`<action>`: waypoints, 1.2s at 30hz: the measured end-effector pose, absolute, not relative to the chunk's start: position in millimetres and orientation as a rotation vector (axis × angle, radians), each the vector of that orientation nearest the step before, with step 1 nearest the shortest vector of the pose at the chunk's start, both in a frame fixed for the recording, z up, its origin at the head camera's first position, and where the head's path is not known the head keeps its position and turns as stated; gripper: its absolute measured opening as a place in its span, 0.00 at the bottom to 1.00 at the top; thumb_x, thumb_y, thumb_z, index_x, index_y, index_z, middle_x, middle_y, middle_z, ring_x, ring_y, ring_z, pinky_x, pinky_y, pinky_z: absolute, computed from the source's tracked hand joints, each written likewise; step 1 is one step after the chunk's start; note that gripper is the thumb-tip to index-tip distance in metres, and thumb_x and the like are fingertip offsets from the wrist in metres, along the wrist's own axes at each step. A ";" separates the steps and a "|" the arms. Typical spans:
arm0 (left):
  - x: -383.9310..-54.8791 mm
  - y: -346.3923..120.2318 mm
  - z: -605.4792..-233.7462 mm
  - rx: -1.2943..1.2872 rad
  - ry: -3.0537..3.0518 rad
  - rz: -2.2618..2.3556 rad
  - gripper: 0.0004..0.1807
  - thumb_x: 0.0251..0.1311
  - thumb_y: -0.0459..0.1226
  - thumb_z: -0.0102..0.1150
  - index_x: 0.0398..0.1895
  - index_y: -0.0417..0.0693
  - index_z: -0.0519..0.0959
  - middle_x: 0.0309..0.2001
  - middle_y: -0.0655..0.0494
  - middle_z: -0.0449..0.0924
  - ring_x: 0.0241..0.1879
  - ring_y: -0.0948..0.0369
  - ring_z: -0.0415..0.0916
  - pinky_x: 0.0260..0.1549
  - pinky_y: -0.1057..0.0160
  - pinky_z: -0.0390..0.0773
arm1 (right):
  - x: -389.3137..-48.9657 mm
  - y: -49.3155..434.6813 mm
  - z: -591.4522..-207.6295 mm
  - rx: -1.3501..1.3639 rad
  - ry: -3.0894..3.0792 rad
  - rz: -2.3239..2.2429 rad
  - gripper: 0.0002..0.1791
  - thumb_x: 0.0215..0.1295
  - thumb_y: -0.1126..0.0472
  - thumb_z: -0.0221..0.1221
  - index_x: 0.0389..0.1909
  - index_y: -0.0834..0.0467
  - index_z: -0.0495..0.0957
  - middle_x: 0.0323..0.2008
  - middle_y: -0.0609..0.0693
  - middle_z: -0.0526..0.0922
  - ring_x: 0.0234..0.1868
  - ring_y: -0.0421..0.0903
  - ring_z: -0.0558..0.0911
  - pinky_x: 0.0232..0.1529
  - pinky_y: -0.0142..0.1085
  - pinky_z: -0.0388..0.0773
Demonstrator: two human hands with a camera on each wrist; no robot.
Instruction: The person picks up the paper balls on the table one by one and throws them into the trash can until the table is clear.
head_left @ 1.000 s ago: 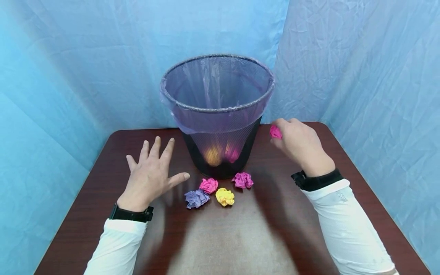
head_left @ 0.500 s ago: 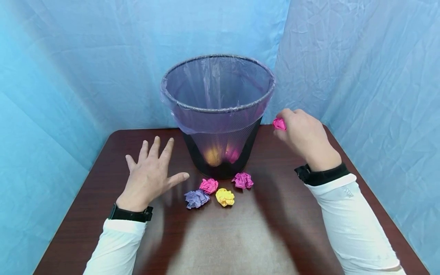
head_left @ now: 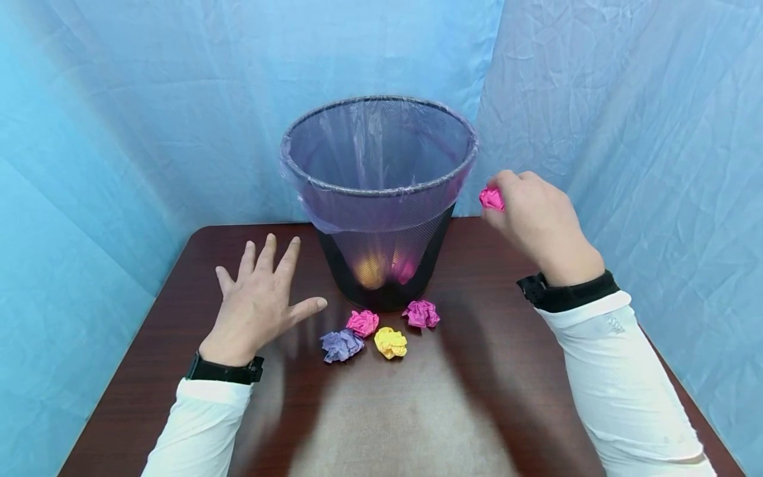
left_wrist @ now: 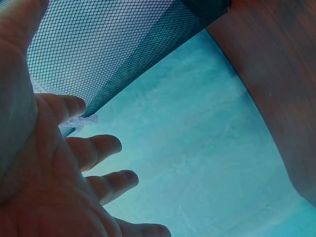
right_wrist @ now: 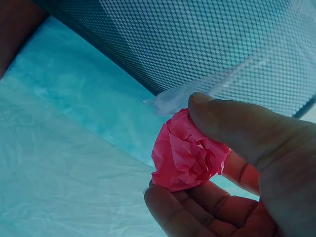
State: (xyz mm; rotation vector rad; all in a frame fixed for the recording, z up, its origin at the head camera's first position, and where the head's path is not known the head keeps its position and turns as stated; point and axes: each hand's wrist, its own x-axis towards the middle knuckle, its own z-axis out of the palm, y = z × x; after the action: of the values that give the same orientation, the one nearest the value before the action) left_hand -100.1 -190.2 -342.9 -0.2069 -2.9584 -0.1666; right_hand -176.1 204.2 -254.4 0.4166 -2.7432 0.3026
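My right hand (head_left: pixel 539 222) pinches a crumpled pink paper ball (right_wrist: pixel 190 153) between thumb and fingers, raised to the right of the waste bin. The bin (head_left: pixel 441 242) is black mesh, lined with a thin purplish plastic bag (head_left: pixel 381 212) folded over its rim. Through the mesh, a yellow and a pink ball show blurred at the bottom. My left hand (head_left: pixel 256 301) is spread palm down left of the bin, fingers straight and holding nothing. In front of the bin lie a pink ball (head_left: pixel 362 322), a purple-blue ball (head_left: pixel 341 345), a yellow ball (head_left: pixel 391 342) and a magenta ball (head_left: pixel 421 313).
A dark reddish-brown table (head_left: pixel 381 417) carries the bin near its back edge. Light blue cloth (head_left: pixel 179 99) hangs behind and along both sides. Black bands circle both wrists over white sleeves.
My right hand has risen and drifted a little to the right with the pink paper ball in its grip. The left hand and the balls on the table are nearly unmoved.
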 end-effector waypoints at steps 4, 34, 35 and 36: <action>-99.4 -190.5 -340.5 -0.210 -2.957 -0.175 0.61 0.56 0.71 0.64 0.85 0.53 0.52 0.80 0.30 0.52 0.78 0.26 0.46 0.57 0.10 0.47 | -174.8 204.0 -245.0 0.404 -2.748 0.307 0.20 0.70 0.57 0.62 0.57 0.64 0.77 0.46 0.67 0.83 0.47 0.65 0.81 0.45 0.62 0.81; -100.1 -191.3 -321.4 -0.232 -2.921 -0.164 0.60 0.57 0.71 0.63 0.85 0.54 0.51 0.81 0.31 0.52 0.77 0.25 0.48 0.56 0.10 0.48 | -176.8 191.3 -182.0 0.386 -2.680 0.311 0.28 0.73 0.53 0.62 0.66 0.66 0.74 0.52 0.70 0.80 0.51 0.67 0.79 0.47 0.64 0.81; -100.5 -191.1 -321.0 -0.231 -2.921 -0.166 0.60 0.57 0.71 0.63 0.85 0.54 0.51 0.81 0.31 0.52 0.77 0.25 0.47 0.56 0.10 0.47 | -176.8 189.7 -180.1 0.386 -2.676 0.313 0.28 0.74 0.52 0.62 0.67 0.65 0.74 0.53 0.70 0.80 0.51 0.67 0.79 0.48 0.65 0.81; -100.8 -190.9 -320.7 -0.230 -2.922 -0.168 0.60 0.57 0.72 0.63 0.85 0.54 0.51 0.81 0.31 0.51 0.77 0.25 0.47 0.57 0.10 0.47 | -176.7 187.9 -178.3 0.387 -2.668 0.313 0.29 0.73 0.52 0.62 0.67 0.65 0.74 0.54 0.70 0.80 0.52 0.67 0.79 0.49 0.65 0.81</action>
State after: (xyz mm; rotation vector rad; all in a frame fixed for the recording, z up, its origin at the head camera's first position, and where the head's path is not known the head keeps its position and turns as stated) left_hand -100.8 -190.9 -320.7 -0.2302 -2.9218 -0.1679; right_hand -176.7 187.9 -178.3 0.3869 -2.6683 0.3127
